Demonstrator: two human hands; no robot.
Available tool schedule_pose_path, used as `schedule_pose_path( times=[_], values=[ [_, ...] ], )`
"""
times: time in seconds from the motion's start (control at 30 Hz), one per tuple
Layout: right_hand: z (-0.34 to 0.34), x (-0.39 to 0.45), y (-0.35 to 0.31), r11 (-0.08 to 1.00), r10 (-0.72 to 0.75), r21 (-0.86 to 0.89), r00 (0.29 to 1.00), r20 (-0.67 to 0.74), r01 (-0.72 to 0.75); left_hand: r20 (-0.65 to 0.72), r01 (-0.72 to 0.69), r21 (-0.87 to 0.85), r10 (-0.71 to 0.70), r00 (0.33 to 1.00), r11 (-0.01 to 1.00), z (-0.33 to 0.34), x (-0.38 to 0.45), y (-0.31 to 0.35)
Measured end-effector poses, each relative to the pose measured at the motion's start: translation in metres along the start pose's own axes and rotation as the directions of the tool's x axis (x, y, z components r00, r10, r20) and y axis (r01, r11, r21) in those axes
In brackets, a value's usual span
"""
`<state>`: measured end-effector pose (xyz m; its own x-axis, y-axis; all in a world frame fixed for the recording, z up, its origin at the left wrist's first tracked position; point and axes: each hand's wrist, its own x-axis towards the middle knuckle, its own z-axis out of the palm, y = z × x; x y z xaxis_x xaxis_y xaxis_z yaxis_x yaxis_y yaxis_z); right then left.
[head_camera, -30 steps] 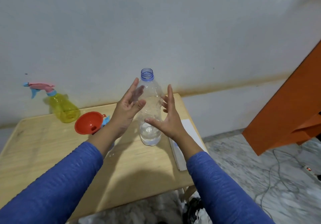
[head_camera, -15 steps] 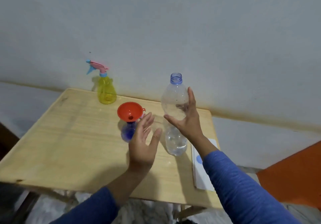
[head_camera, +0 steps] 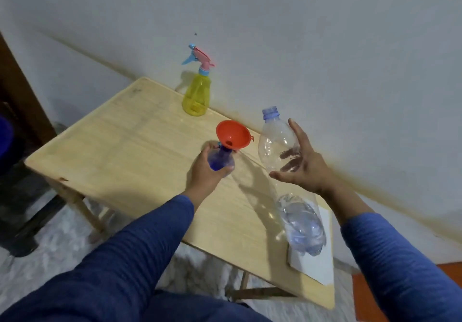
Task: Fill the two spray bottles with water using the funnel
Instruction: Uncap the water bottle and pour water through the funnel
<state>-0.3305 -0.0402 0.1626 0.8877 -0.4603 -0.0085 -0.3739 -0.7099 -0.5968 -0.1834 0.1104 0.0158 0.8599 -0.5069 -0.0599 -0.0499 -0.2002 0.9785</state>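
- Gripping the blue spray bottle [head_camera: 220,159] round its body, the left hand [head_camera: 208,171] holds it on the wooden table [head_camera: 140,146]; the orange funnel [head_camera: 233,135] sits in its neck.
- Right hand [head_camera: 301,166] holds the clear water bottle [head_camera: 287,179] at its upper half — fingers [head_camera: 290,163] curled behind the plastic, thumb in front; the bottle tilts, with a little water in its base.
- Its base is over a white sheet [head_camera: 317,266] at the table's right edge.
- 1 yellow spray bottle [head_camera: 196,98] with a pink and blue trigger head stands upright at the table's far edge — just beside the wall [head_camera: 300,34], well apart from both hands.
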Motion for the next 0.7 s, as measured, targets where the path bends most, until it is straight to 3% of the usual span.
schedule_pose_path(
  times=[0.23,0.7],
  values=[
    [-0.008,0.008,-0.007,0.977,0.066,-0.214,0.976,0.209,-0.020,0.030,0.069,0.043,-0.070,0.997,0.997,0.003,0.011,-0.017],
    [-0.020,0.025,-0.012,0.932,0.143,-0.363,0.938,0.316,-0.020,-0.002,0.040,0.037,-0.040,0.999,0.998,0.004,0.018,-0.028]
  ],
)
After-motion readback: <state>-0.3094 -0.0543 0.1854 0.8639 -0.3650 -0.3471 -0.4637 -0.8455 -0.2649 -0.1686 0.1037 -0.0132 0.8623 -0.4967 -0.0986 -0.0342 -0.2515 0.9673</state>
